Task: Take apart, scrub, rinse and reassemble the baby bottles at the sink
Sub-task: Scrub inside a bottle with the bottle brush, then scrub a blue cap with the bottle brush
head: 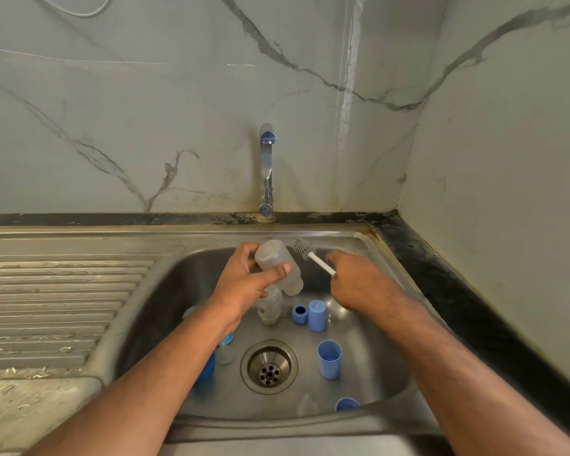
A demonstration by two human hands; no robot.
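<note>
my left hand has its fingers and thumb curled round a cloudy, frosted plastic bottle, tilted, base toward the tap, mouth angled down toward me. my right hand pinches the white handle of the bottle brush, its grey ribbed head just beside the bottle, not yet inside. take-apart looks done: just below my left fingers a second clear bottle stands in the steel sink, and under my right fingers sit a blue ring and smooth blue caps, one cup-shaped cap near the drain. scrubbing is underway, i'd say; rinsing and reassembly remain.
</note>
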